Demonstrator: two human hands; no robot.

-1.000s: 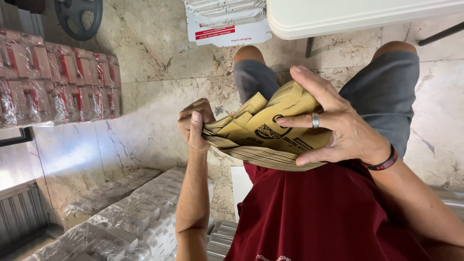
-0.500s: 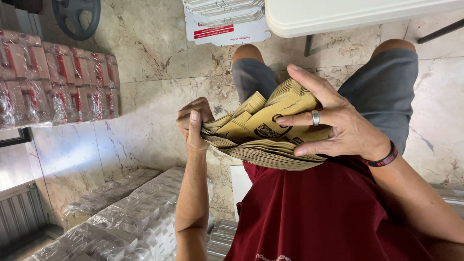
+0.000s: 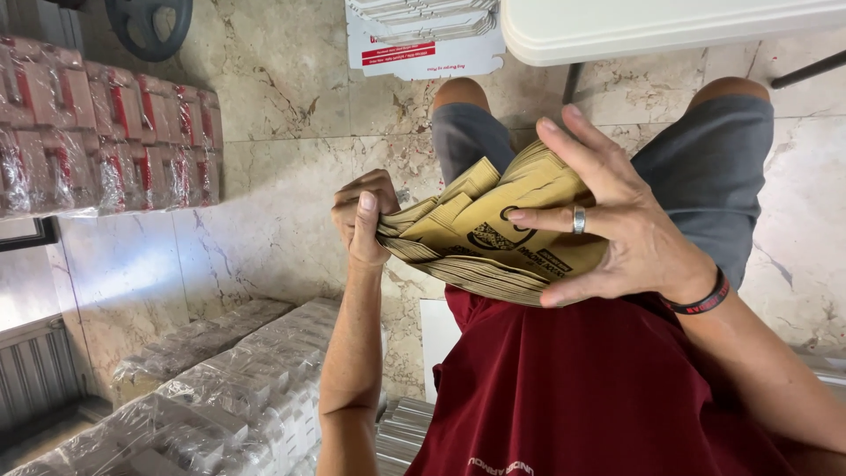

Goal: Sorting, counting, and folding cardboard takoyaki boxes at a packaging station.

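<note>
Close in, the dark red shirt point(image 3: 590, 388) fills the bottom of the view, and just above it sits the thick stack of brown paper bags point(image 3: 493, 234), held in the air over the lap between both hands. The right hand point(image 3: 617, 220) is spread wide, fingers fanned across the printed top bag, thumb curled under the stack's lower edge, ring and black wristband showing. The left hand point(image 3: 363, 216) is curled tight on the stack's far end, thumb pressed on top, and the bag edges splay apart there. To thumb through well, I'd judge the right hand should keep the bulk clamped flat while the left thumb lets one edge slip at a time; loosen both and the stack could slide out. Beyond, the knees in grey shorts point(image 3: 705, 150), then the marble floor point(image 3: 282, 106). Further left, wrapped red packs point(image 3: 106, 132); up top, the white table point(image 3: 652, 26) and flat white cartons point(image 3: 423, 35).
</note>
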